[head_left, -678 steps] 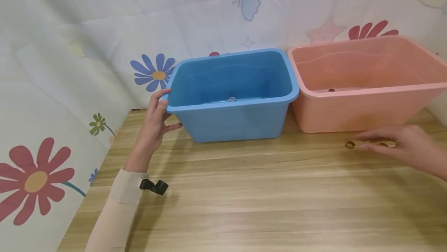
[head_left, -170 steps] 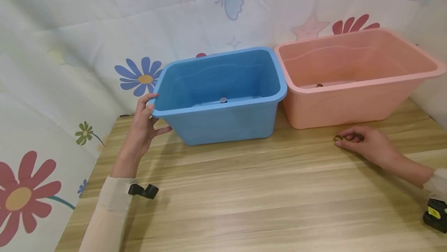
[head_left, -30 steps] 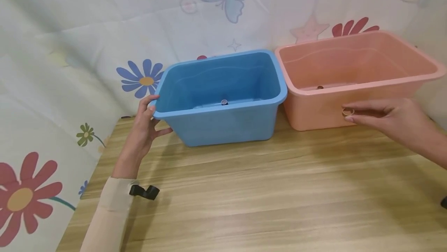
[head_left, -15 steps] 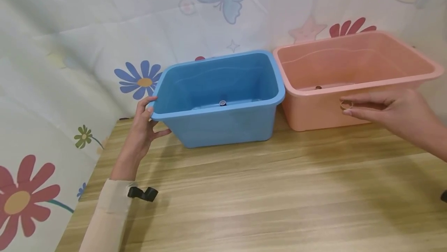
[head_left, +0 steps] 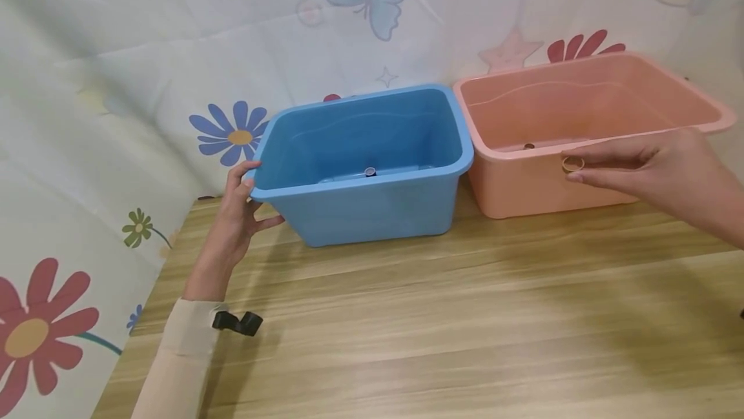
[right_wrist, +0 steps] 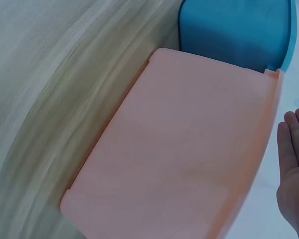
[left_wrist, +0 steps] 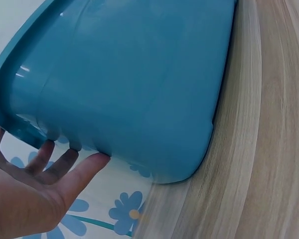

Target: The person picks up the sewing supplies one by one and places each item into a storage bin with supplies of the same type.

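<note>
My left hand (head_left: 232, 219) holds the left end of the blue tub (head_left: 372, 209), its thumb and a finger at the rim. The left wrist view shows several fingertips of that hand against the tub's outer side. Between thumb and index finger, my right hand (head_left: 668, 170) pinches a small brownish ring (head_left: 572, 164), in front of the pink tub (head_left: 517, 190) just below its front rim. Only that hand's other fingers (right_wrist: 287, 147) appear in the right wrist view, stretched out; the ring is hidden there. A small round piece (head_left: 370, 172) lies in the blue tub, a brown one (head_left: 528, 146) in the pink.
Both tubs stand side by side, rims close together, on a wood-grain table (head_left: 372, 328). Behind them hangs a white cloth (head_left: 279, 44) printed with flowers and a butterfly. A black wrist mount (head_left: 238, 323) sits on the left sleeve.
Several seconds ago my right hand was down at a ring on the table. It now holds a ring higher, having risen slightly over the last second. My left hand keeps its place on the blue tub.
</note>
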{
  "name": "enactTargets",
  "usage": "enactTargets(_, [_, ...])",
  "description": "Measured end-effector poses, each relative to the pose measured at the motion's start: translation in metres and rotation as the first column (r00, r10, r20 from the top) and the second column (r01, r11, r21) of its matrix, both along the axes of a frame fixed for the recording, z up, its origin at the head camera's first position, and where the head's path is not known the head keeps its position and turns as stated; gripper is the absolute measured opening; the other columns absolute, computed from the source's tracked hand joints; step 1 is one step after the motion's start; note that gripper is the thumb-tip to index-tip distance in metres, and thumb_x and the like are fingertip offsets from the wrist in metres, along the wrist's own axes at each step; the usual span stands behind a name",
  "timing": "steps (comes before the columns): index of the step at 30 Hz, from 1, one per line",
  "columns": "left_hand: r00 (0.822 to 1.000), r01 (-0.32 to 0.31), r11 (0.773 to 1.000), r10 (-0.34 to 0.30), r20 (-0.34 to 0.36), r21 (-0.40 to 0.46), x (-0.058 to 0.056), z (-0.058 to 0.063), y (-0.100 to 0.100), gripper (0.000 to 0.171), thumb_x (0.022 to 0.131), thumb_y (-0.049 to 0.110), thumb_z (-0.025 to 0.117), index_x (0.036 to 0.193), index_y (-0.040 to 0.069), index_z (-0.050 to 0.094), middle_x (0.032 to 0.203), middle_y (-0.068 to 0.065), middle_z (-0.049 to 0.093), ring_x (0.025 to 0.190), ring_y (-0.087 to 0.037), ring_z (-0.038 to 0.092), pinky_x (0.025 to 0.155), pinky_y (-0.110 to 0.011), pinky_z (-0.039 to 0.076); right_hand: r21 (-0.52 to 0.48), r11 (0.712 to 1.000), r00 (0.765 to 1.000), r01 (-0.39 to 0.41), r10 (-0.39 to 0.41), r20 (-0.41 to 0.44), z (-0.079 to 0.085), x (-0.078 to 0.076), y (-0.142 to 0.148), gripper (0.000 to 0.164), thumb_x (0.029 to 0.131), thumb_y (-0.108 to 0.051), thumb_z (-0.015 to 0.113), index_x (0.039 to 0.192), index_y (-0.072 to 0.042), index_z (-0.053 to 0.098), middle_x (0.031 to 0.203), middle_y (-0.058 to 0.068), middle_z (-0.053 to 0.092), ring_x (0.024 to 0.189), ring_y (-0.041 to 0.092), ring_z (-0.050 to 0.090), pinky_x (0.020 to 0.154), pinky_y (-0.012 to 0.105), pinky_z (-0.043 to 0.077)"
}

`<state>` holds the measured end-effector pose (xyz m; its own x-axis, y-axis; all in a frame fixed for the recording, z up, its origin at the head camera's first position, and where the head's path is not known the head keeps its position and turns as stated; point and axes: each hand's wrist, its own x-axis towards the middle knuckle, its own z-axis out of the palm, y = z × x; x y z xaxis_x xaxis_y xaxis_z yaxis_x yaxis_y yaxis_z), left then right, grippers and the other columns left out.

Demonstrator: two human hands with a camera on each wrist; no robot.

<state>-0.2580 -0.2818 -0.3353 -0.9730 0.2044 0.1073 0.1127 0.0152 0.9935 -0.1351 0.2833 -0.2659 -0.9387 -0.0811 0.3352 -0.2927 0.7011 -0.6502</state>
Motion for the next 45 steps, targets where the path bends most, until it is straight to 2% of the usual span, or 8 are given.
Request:
enactTargets(4, [1.0,0.013,1.0,-0.013,0.015,0.022,-0.001,0.001,0.0,0.043,0.103,0.046,0.047,0.143,0.037,0.037,0.16,-0.001,0.021,0.144,-0.04,0.033,0.09,-0.067,0.046,0.108,0.994,0.999,0.031,-0.032,0.004,0.006,-0.002,-0.003,0.024,0.082,-0.025,0.087,0.106,-0.022,0.082,0.092,-0.035,0.07,0.061,-0.006,0.057,0.042,0.023,0.031])
enactTargets(9, [0.999,0.024,0.999,-0.025,0.039,0.023,0.001,0.0,-0.001,0.044,0.102,0.05,0.044,0.145,0.04,0.034,0.161,-0.003,0.021,0.144,-0.039,0.033,0.092,-0.069,0.045,0.14,0.99,1.0,0.008,-0.005,-0.025,0.015,-0.009,-0.008,0.026,0.08,-0.019,0.088,0.106,-0.021,0.082,0.085,-0.033,0.07,0.049,0.005,0.047,0.04,0.026,0.027])
enactTargets(13, [0.999,0.035,0.999,-0.037,0.039,0.042,0.002,0.001,-0.001,0.049,0.101,0.055,0.044,0.147,0.039,0.035,0.162,-0.004,0.02,0.143,-0.039,0.034,0.089,-0.065,0.05,0.104,0.994,1.0,-0.016,0.016,-0.003,0.026,-0.017,-0.007,0.027,0.08,-0.015,0.088,0.107,-0.016,0.081,0.084,-0.026,0.073,0.064,-0.003,0.059,0.048,0.014,0.038])
enactTargets(17, [0.998,0.043,0.998,-0.045,0.042,0.054,0.002,0.002,-0.001,0.051,0.101,0.053,0.046,0.148,0.037,0.033,0.162,-0.003,0.019,0.143,-0.039,0.034,0.086,-0.061,0.052,0.196,0.978,0.993,-0.072,0.089,-0.081,0.037,-0.027,-0.005,0.031,0.079,-0.01,0.088,0.109,-0.016,0.081,0.095,-0.026,0.072,0.088,-0.01,0.059,0.069,0.002,0.045])
enactTargets(21, [0.998,0.033,0.999,-0.035,0.049,0.043,0.002,0.003,0.0,0.05,0.102,0.05,0.045,0.148,0.036,0.031,0.163,-0.002,0.018,0.143,-0.04,0.033,0.088,-0.065,0.048,0.316,0.948,0.99,-0.041,0.08,-0.112,0.045,-0.034,-0.003,0.033,0.081,-0.019,0.087,0.113,-0.025,0.08,0.105,-0.033,0.064,0.098,-0.002,0.049,0.072,0.002,0.041])
enactTargets(25, [0.999,0.015,0.999,-0.017,0.047,0.031,0.0,0.004,0.003,0.049,0.102,0.047,0.046,0.148,0.036,0.032,0.163,-0.002,0.016,0.145,-0.042,0.031,0.089,-0.069,0.043,0.344,0.939,0.998,-0.005,0.029,-0.063,0.053,-0.038,-0.002,0.033,0.083,-0.03,0.086,0.115,-0.03,0.079,0.103,-0.039,0.063,0.092,-0.004,0.05,0.07,0.009,0.039])
enactTargets(33, [1.0,0.024,0.999,-0.024,0.018,0.026,-0.003,0.003,0.006,0.045,0.104,0.044,0.047,0.146,0.035,0.035,0.163,-0.002,0.016,0.143,-0.046,0.032,0.086,-0.069,0.043,0.384,0.923,0.998,-0.022,0.045,-0.052,0.063,-0.044,-0.007,0.027,0.085,-0.034,0.083,0.112,-0.034,0.079,0.1,-0.03,0.071,0.079,-0.011,0.057,0.065,0.013,0.04])
enactTargets(45, [1.0,0.006,1.0,-0.007,0.013,0.014,-0.006,0.001,0.008,0.043,0.105,0.044,0.046,0.146,0.035,0.036,0.162,-0.003,0.017,0.142,-0.047,0.033,0.087,-0.072,0.043,0.38,0.925,1.0,-0.004,-0.003,0.018,0.078,-0.059,-0.009,0.03,0.088,-0.041,0.079,0.116,-0.031,0.078,0.079,-0.026,0.073,0.055,0.011,0.047,0.047,0.027,0.03])
